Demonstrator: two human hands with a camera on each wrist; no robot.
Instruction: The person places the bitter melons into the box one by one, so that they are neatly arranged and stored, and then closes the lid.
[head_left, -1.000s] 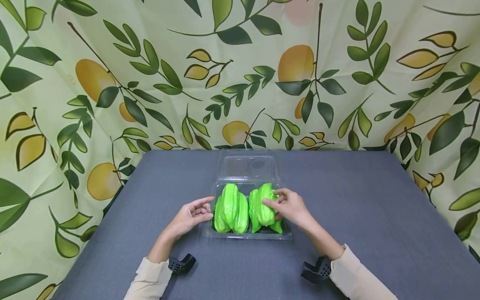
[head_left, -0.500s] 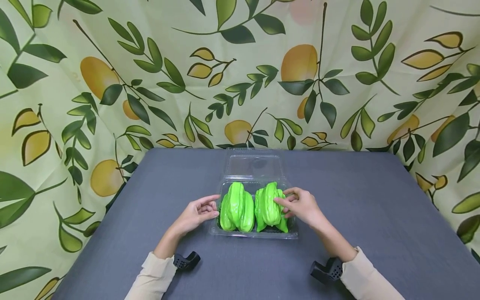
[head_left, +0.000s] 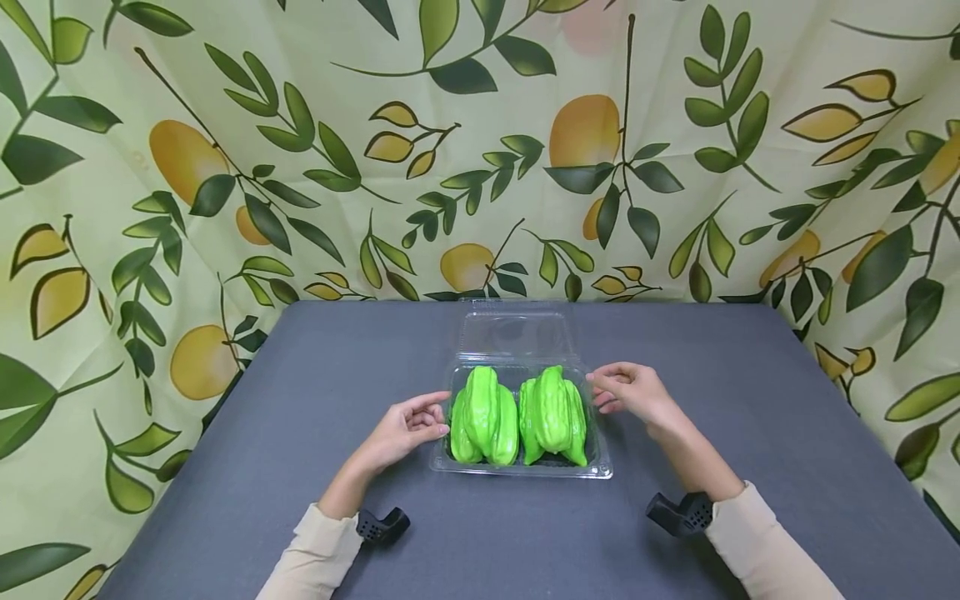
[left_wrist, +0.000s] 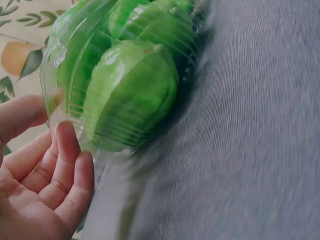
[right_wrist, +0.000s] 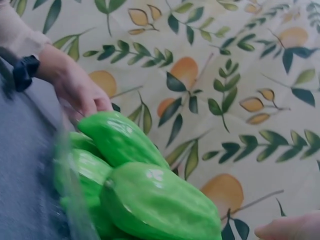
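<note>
A clear plastic clamshell box sits on the table with its lid tipped back. Green ribbed fruits that look like star fruit fill it in two piles, a left pile and a right pile. My left hand holds the box's left rim with thumb and forefinger, the other fingers curled in. In the left wrist view the left hand lies against the clear wall. Just off the box's right rim, my right hand hovers with loosely bent fingers. A fingertip shows apart from the fruit in the right wrist view.
Grey cloth covers the table around the box. A curtain with leaves and orange fruit hangs behind and at both sides. Black wrist mounts, left and right, stick out near the cream cuffs.
My right hand has let go of a fruit on the right pile and drawn back to the right. The box has shifted slightly right, along with my left hand at its rim.
</note>
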